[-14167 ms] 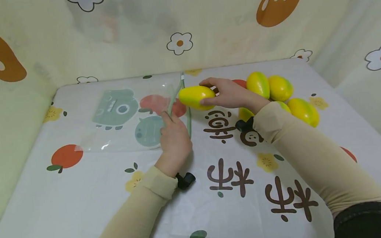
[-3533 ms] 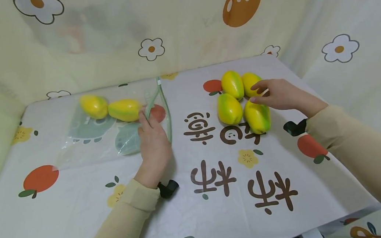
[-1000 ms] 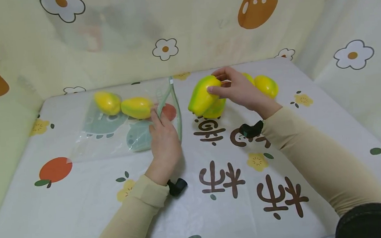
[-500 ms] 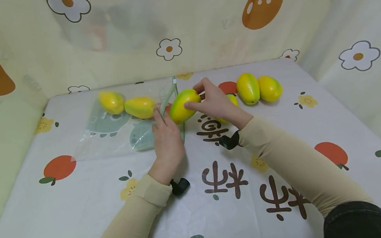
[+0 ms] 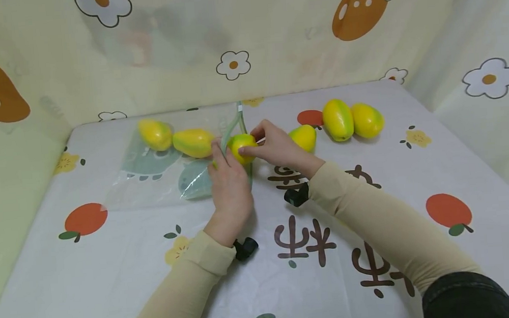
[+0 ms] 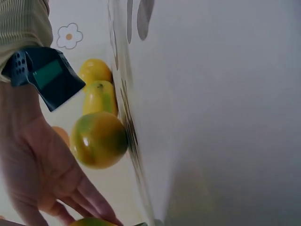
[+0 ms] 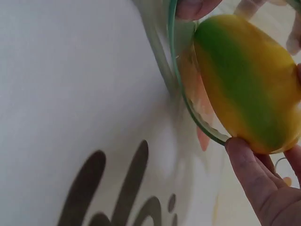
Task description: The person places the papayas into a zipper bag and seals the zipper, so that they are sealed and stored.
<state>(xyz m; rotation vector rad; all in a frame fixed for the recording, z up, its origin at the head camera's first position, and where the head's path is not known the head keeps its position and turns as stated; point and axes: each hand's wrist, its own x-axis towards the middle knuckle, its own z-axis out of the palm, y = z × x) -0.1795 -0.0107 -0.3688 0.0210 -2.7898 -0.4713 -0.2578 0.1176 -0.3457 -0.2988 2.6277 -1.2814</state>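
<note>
My left hand pinches the green-edged mouth of a clear zip bag, which lies flat on the table. Two yellow-green mangoes rest inside it. With thumb and fingertips, my right hand grips another mango at the bag's opening. In the right wrist view, this mango sits partly within the green rim, the thumb and fingers around its near end. The left wrist view catches the right hand from the side, with only a sliver of the held mango at the bottom edge.
Right of the bag, one mango lies close behind my right hand, and a touching pair of mangoes lies farther right. The white tablecloth has printed fruit and characters. A patterned curtain stands along the back edge.
Two mangoes have gone into the bag since the earliest frame. Over the last second, my right hand has carried a third leftward from beside another mango into the bag's mouth. The left hand keeps its grip.
</note>
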